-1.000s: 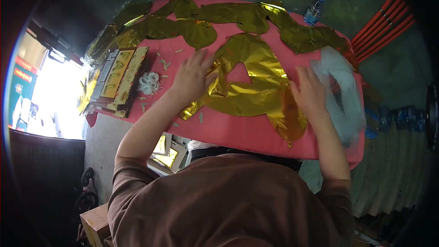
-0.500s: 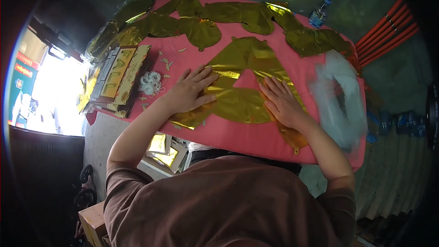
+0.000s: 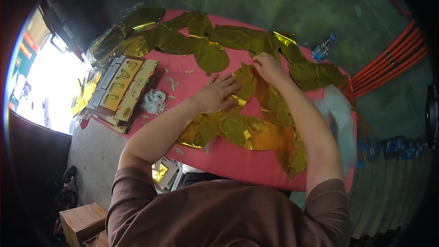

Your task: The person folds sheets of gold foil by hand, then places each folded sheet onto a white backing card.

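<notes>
A flat gold foil balloon shaped like a letter A (image 3: 238,130) lies on the pink tablecloth (image 3: 228,158), its surface creased. My left hand (image 3: 216,92) rests on its left side with the fingers spread. Near the balloon's top edge my right hand (image 3: 267,66) has its fingers pinched together; what they hold, if anything, is too small to tell. More gold foil balloons (image 3: 208,55) stretch along the far side of the table. To the left of my left hand are a bundle of white ribbon rolls (image 3: 154,101) and several small pale strips.
Packets printed "FALL" (image 3: 120,84) lie at the left edge beside clear plastic wrap. A small bottle (image 3: 323,48) stands at the back right, above a translucent plastic bag (image 3: 338,119). Red poles (image 3: 391,61) extend on the right. A cardboard box (image 3: 83,222) sits on the floor.
My right hand has moved from lying flat on the balloon's right side up to its top edge, fingers now closed. The foil has become more creased. The view has shifted.
</notes>
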Tool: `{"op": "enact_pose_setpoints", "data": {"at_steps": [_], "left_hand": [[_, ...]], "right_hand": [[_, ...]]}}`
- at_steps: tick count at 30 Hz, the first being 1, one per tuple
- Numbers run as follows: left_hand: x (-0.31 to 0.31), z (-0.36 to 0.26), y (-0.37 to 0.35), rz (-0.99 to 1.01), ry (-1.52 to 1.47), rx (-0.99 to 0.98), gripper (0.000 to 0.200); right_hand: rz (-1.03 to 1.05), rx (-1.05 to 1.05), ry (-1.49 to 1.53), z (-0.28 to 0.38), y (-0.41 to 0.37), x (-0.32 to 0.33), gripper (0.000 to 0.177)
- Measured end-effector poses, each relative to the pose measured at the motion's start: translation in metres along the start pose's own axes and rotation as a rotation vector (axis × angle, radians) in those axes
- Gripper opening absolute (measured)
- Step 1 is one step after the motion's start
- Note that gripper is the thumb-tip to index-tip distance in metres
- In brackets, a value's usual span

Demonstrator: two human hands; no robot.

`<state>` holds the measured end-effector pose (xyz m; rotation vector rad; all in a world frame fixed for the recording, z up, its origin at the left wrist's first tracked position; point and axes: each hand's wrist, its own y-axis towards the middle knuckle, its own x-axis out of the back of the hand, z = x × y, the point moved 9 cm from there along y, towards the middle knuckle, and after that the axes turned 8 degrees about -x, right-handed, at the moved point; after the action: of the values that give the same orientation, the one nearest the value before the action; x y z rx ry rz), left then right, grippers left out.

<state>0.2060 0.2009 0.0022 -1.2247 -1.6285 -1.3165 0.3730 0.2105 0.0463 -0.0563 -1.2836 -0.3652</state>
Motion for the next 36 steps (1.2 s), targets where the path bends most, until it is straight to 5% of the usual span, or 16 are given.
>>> {"op": "enact_pose_setpoints", "data": {"at_steps": [6, 13, 16, 19, 24, 31, 36], "left_hand": [[0.006, -0.002, -0.001, -0.077, -0.004, -0.023, 0.056], [0.001, 0.000, 0.001, -0.070, 0.038, -0.011, 0.057], [0.000, 0.002, 0.000, -0.066, 0.022, -0.001, 0.056], [0.002, 0.001, 0.000, -0.099, 0.008, -0.008, 0.056], [0.000, 0.001, 0.000, -0.087, 0.024, 0.006, 0.056], [0.002, 0.001, 0.001, -0.045, 0.013, 0.003, 0.055], [0.000, 0.004, 0.000, -0.083, 0.022, 0.014, 0.055]], "right_hand": [[-0.389, 0.147, -0.186, 0.029, 0.051, -0.038, 0.026], [-0.077, 0.096, -0.468, 0.029, 0.090, -0.062, 0.022], [-0.185, 0.113, -0.338, 0.023, 0.096, -0.048, 0.017], [-0.269, -0.197, -0.009, -0.013, 0.099, -0.027, 0.023], [-0.003, -0.254, 0.180, -0.037, 0.107, -0.044, 0.038], [0.085, -0.185, 0.325, -0.029, 0.100, -0.041, 0.044], [-0.044, -0.120, 0.029, -0.008, 0.098, -0.023, 0.029]]}}
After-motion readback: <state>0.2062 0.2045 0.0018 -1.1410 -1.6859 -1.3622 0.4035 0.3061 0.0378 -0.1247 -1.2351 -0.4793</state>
